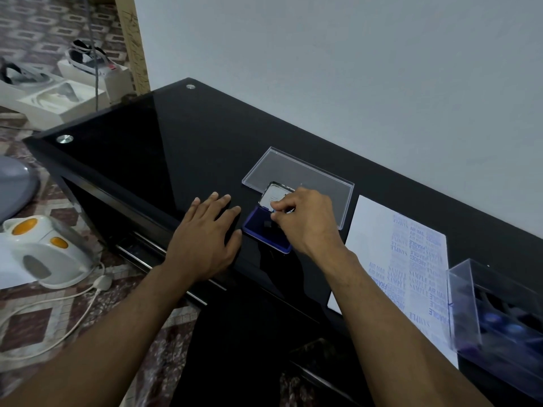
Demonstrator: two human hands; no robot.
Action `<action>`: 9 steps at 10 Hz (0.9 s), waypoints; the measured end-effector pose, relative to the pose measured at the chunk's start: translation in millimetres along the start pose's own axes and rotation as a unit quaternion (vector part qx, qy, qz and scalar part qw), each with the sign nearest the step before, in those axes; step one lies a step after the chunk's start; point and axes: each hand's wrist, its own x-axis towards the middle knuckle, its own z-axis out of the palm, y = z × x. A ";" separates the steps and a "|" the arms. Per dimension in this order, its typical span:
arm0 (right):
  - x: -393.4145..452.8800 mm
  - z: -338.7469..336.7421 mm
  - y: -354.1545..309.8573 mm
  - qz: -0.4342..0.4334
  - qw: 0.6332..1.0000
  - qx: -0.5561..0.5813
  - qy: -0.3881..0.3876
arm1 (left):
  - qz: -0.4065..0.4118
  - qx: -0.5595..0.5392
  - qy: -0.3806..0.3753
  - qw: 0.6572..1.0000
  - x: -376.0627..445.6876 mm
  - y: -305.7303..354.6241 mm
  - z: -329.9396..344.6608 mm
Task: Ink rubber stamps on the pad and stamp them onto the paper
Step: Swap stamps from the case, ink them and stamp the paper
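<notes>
On the black glass table (pixel 123 142), near its front edge, the paper (pixel 379 230) lies toward the right end, already crowded with blue prints. Left hand (pixel 202 239) rests flat, fingers spread, beside the open ink pad (pixel 261 230). Right hand (pixel 305 221) pinches something small over the pad, seemingly a stamp being inked; next likely comes pressing it onto bare paper at the sheet's left.

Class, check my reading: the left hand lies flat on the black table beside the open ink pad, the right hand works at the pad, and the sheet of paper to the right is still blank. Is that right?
Not quite. The head view shows the paper already covered in blue stamp impressions such as SAMPLE and AIR MAIL. The rest stands: left hand flat on the table, right hand at the ink pad.
</notes>
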 end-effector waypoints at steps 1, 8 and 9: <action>0.0 1.1 0.1 0.000 1.000 0.004 0.007 | 0.000 0.002 0.001 1.000 0.2 -0.3 0.2; -27.5 -45.3 56.3 0.082 0.978 0.163 0.103 | 0.059 -0.083 -0.007 0.995 28.3 64.2 -8.4; -41.2 -68.6 74.0 0.107 0.976 0.156 0.103 | 0.094 -0.100 -0.006 0.991 37.4 97.9 -3.2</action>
